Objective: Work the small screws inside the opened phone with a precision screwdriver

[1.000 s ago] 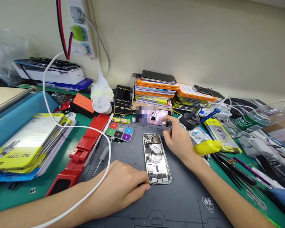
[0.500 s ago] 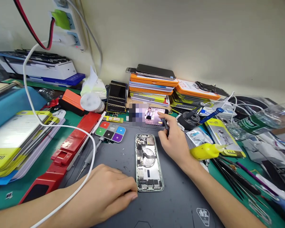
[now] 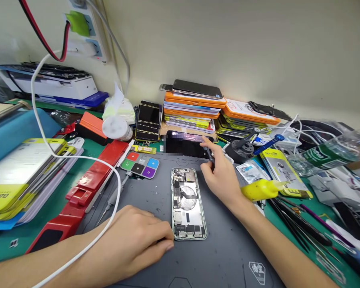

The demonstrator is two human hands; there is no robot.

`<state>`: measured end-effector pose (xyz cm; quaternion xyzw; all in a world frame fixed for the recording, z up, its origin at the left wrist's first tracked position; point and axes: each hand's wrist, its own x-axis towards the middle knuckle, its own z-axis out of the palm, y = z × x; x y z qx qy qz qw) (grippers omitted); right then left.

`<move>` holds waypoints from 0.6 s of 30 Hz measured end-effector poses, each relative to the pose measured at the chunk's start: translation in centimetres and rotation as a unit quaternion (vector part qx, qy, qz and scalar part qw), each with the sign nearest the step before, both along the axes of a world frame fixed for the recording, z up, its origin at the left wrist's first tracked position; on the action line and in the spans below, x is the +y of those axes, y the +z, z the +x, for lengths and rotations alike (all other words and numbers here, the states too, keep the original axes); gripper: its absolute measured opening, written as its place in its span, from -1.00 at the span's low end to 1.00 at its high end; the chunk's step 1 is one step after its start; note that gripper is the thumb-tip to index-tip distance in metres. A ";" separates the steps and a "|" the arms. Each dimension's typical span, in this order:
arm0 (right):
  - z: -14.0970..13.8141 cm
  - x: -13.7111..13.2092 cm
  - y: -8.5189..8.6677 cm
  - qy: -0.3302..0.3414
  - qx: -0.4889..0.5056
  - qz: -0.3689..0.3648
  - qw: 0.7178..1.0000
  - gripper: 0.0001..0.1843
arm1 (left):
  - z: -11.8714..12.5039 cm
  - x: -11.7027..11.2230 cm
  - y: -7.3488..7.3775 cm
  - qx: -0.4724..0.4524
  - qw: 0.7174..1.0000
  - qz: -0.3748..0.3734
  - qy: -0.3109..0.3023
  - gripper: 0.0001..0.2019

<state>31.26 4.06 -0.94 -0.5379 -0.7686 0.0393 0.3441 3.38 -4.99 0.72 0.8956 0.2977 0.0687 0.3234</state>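
An opened phone [image 3: 188, 208] lies on the dark grey mat, its circuit boards, round coil and ribbon cable exposed. Beside its lower left corner rests my left hand [image 3: 144, 240], fingers curled and closed, thumb near the phone's edge; their inner side is hidden. My right hand [image 3: 219, 172] is beyond the opened phone's upper right, closed round a slim dark-handled tool [image 3: 209, 154], most of which the hand hides. Its index finger reaches to the right part of a second phone [image 3: 186, 145], which is propped at the mat's far edge with a mostly dark screen.
Left are a red hinged tool [image 3: 90, 180], a grey screwdriver [image 3: 115, 196], a coloured pad [image 3: 140, 165] and battery packs [image 3: 21, 176]. Stacked boxes [image 3: 193, 108] stand behind. A yellow bottle [image 3: 261, 189] and tweezers [image 3: 288, 224] lie right. A white cable [image 3: 119, 188] crosses above my left forearm.
The propped phone's screen has gone from a bright picture to mostly dark. My right index finger has shifted slightly on it. My left hand and the opened phone stay in place.
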 end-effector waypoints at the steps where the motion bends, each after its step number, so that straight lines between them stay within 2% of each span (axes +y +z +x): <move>1: 0.0 -0.1 0.0 0.006 0.000 0.004 1.000 -0.36 | 0.0 0.0 0.0 0.000 1.000 -0.002 0.000 -0.82; 11: 0.0 -0.3 -0.5 0.020 0.064 0.068 0.995 -0.37 | -0.1 0.2 0.2 -0.008 1.000 0.008 -0.005 -0.83; 18: -0.3 -0.2 -0.7 0.061 0.076 0.077 0.992 -0.43 | -0.3 0.4 0.4 -0.024 0.997 0.068 0.013 -0.84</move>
